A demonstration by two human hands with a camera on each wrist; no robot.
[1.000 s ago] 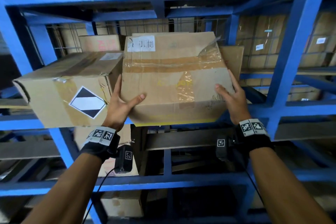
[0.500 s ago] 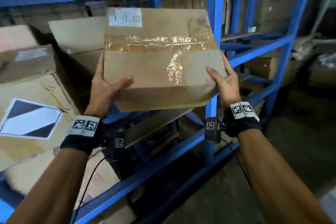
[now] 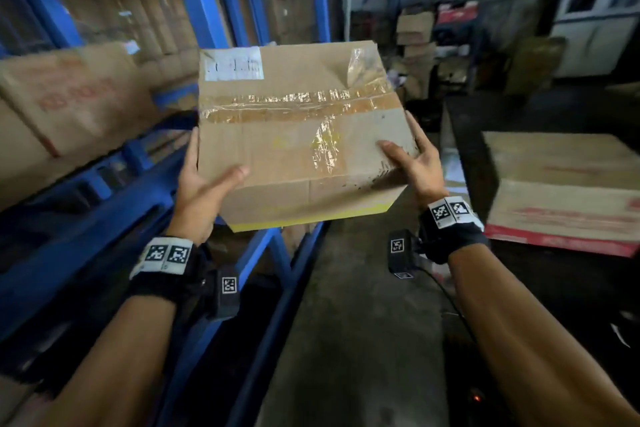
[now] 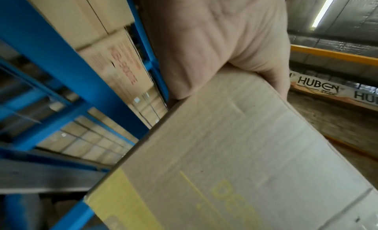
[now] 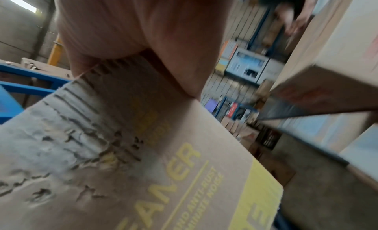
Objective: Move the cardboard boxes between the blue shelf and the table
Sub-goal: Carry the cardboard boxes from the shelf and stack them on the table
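Note:
I carry a taped cardboard box (image 3: 294, 135) with a white label and a yellow bottom edge in mid-air, clear of the blue shelf (image 3: 194, 4). My left hand (image 3: 204, 184) grips its left side, thumb on the top face. My right hand (image 3: 412, 156) grips the right side the same way. In the left wrist view the palm (image 4: 214, 39) presses against the box (image 4: 235, 160). In the right wrist view the hand (image 5: 143, 31) clamps the torn box side (image 5: 122, 152) with yellow print. The fingers under the box are hidden.
More cardboard boxes (image 3: 69, 104) sit on the blue shelf at left. At right, a large flat box with red print (image 3: 561, 191) lies on a dark table (image 3: 464, 156). A concrete aisle (image 3: 346, 322) runs between them. Stacked goods fill the far wall (image 3: 433, 28).
The box has come off the shelf and swung to the right with both hands still on it. The view has turned from the shelf towards the aisle and table.

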